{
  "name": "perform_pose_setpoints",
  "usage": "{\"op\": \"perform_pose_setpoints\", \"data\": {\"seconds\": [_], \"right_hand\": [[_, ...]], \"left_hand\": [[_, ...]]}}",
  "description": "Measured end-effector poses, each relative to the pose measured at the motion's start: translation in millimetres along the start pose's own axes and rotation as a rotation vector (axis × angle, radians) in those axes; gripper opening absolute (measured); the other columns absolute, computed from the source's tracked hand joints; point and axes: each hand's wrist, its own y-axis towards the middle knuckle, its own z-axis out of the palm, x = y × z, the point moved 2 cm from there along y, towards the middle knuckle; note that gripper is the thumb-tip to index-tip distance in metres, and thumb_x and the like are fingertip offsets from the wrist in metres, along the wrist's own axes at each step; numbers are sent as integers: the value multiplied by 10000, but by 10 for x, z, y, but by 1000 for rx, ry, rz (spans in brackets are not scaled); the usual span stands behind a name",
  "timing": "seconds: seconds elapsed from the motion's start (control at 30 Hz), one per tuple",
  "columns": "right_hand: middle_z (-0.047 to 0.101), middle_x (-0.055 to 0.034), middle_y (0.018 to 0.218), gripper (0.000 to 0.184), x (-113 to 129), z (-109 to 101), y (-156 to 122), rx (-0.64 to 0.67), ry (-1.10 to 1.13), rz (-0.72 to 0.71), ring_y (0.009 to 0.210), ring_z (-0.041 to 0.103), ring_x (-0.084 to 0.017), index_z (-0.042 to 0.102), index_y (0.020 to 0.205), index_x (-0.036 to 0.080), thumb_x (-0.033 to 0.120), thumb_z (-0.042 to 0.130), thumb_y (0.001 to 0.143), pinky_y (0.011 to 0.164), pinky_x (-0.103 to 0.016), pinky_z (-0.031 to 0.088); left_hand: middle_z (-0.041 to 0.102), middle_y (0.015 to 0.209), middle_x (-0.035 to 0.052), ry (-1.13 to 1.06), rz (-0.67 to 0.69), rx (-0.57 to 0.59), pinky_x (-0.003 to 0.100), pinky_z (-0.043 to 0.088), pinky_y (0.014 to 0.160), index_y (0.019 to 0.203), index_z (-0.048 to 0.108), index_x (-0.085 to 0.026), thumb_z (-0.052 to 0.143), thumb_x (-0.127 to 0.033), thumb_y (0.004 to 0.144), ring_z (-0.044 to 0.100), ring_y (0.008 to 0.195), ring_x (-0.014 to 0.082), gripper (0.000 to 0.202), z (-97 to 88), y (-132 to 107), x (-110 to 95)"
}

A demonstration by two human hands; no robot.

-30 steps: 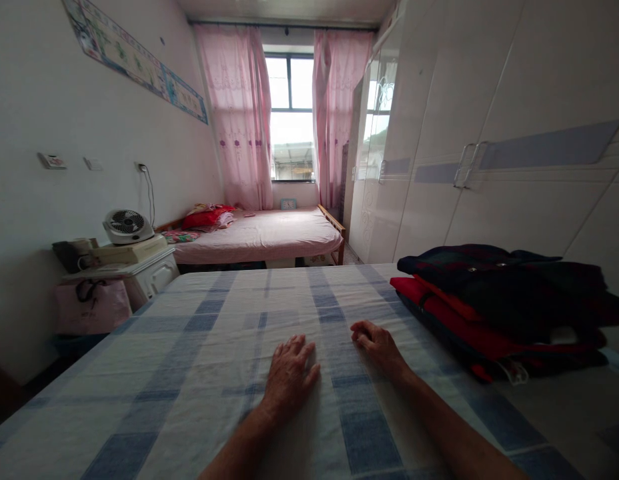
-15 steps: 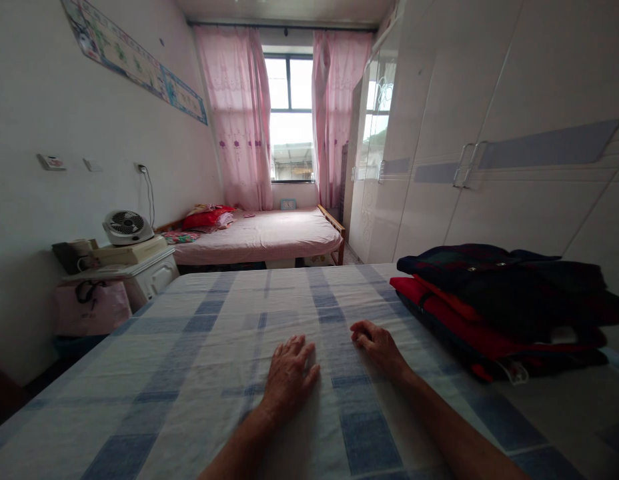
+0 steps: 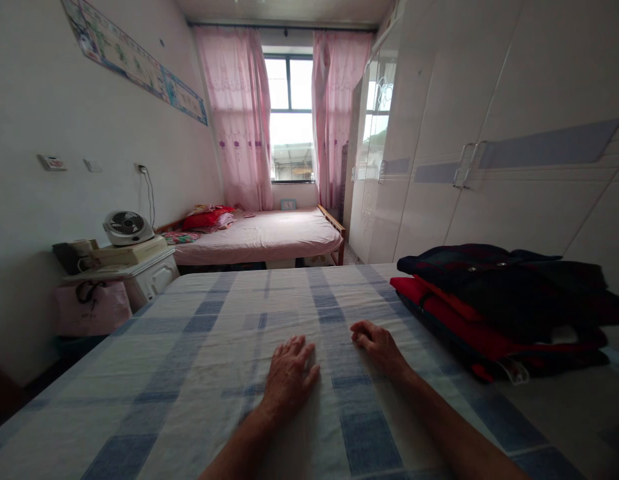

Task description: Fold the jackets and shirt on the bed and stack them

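My left hand (image 3: 290, 369) lies palm down on the blue-and-white checked bedsheet (image 3: 189, 373), its fingers stretched and a little apart. To the right, my right hand (image 3: 377, 343) rests on the same sheet with its fingers loosely bent, pointing left. Neither hand shows anything in it. A gap of bare sheet separates the two. Beyond my right hand, at the right side of the bed, sits a stack of folded clothes (image 3: 499, 293). Dark plaid cloth is on top and red cloth is below, and my right hand does not touch it.
White wardrobe doors (image 3: 529, 87) line the right wall. At the left, a fan (image 3: 127, 227) stands on a box over a white cabinet (image 3: 154, 277), with a pink bag (image 3: 92, 308) beside it. A second bed (image 3: 269, 233) is under the window.
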Motion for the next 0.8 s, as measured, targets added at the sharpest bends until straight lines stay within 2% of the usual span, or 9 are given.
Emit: {"op": "perform_pose_setpoints", "data": {"seconds": [0.43, 0.8], "right_hand": [[676, -19, 759, 270, -2, -5, -8, -5, 11, -6, 701, 613, -164, 609, 876, 190, 259, 400, 720, 715, -268, 440], [677, -23, 758, 261, 12, -11, -20, -3, 7, 0, 706, 611, -167, 605, 868, 186, 264, 408, 717, 715, -271, 437]], "left_hand": [[419, 1435, 86, -4, -1, 5, 440, 198, 1119, 1289, 515, -219, 434, -367, 849, 333, 1339, 245, 471, -40, -11, -23], [424, 1432, 87, -14, 2, -2, 448, 206, 1115, 1279, 521, -222, 436, -365, 847, 334, 1339, 247, 463, -1, -4, -1]]}}
